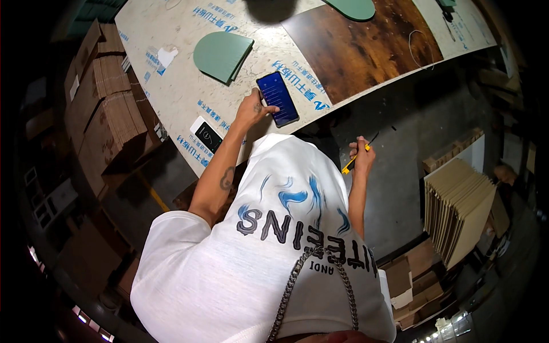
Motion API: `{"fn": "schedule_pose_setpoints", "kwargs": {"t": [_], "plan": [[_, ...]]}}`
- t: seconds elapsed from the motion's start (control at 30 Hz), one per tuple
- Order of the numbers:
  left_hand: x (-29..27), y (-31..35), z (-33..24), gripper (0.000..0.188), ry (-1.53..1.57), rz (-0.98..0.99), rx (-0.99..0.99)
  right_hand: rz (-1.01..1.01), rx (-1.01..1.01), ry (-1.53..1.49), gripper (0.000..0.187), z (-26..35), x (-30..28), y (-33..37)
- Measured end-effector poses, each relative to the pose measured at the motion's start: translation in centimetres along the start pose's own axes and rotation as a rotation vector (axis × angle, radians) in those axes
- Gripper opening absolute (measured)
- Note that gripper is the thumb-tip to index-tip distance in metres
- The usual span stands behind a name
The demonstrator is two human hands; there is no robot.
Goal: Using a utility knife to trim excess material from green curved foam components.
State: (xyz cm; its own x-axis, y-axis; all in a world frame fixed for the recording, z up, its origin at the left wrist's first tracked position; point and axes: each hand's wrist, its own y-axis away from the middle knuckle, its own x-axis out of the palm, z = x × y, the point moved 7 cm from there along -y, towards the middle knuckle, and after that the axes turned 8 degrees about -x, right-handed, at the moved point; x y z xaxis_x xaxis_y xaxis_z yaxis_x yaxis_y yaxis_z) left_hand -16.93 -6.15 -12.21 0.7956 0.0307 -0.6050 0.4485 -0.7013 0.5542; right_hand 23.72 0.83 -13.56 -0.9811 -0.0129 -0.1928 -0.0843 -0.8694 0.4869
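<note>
My left hand [255,110] is closed at the left edge of a dark smartphone [280,103] with a lit blue screen, near the table's front edge. Its thumb lies over the lower part of the screen. Off the table's edge, my right hand [362,158] grips a yellow utility knife [347,167], whose thin dark tip points up and away to the right. Beyond the phone lie green pieces with one rounded end [220,56], seemingly stacked. A white device with a black display [206,135] rests on the table left of my left forearm.
The table [177,80] has a pale, printed covering. A brown wood-look board [360,51] covers its right part, with another green rounded piece [354,7] beyond. Stacks of flat cardboard [111,123] stand at left. Upright panels [457,206] lean at right, near more cartons [420,280].
</note>
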Motion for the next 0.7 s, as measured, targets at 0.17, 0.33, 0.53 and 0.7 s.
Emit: {"fn": "schedule_pose_setpoints", "kwargs": {"t": [0.17,0.33,0.53,0.7], "plan": [[0.1,-1.7,2.3,0.051,-0.04,-0.193,-0.088,0.018,0.011,0.025,0.03,0.0,0.5,0.2],[-0.8,-0.1,-0.2,0.052,0.055,0.012,-0.089,0.015,0.023,0.035,0.031,-0.8,0.0,0.4],[-0.2,-1.2,1.3,0.046,0.006,-0.109,0.0,0.019,0.017,0.036,0.029,-0.6,0.1,0.5],[-0.8,-0.5,0.4,0.043,0.06,-0.092,-0.062,0.017,0.02,0.037,0.03,-0.8,0.2,0.5]]}}
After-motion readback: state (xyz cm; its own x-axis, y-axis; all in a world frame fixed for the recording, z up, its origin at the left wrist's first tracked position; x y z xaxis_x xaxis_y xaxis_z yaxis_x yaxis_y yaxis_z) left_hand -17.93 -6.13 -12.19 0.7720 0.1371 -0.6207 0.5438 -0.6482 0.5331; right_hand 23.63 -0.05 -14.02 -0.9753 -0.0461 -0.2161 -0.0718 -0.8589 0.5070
